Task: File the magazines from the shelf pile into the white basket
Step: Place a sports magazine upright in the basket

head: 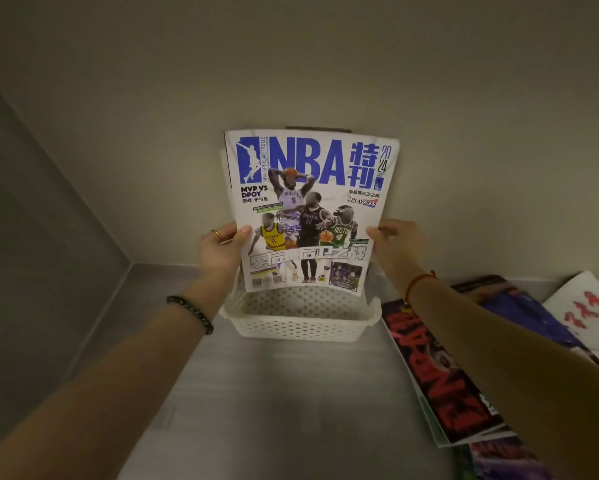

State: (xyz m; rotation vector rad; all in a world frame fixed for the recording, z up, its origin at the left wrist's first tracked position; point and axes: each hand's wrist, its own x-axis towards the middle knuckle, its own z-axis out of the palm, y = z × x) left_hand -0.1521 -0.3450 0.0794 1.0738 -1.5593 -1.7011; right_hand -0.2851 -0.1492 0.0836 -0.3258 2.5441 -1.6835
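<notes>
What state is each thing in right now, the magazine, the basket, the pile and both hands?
NBA magazine: upright, cover facing the camera, bottom edge inside the basket, held at both side edges.
White basket: on the shelf against the back wall; nothing seen on its visible floor.
Magazine pile: lying flat, spread on the shelf at right.
Left hand: gripping the magazine's left edge.
Right hand: gripping its right edge.

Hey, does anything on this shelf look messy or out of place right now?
Yes. The magazine pile at the right is fanned out crookedly, and its front corner seems to stick out past the shelf edge. The NBA magazine, held upright by both hands over the white basket, bows slightly; nothing looks damaged.
</notes>
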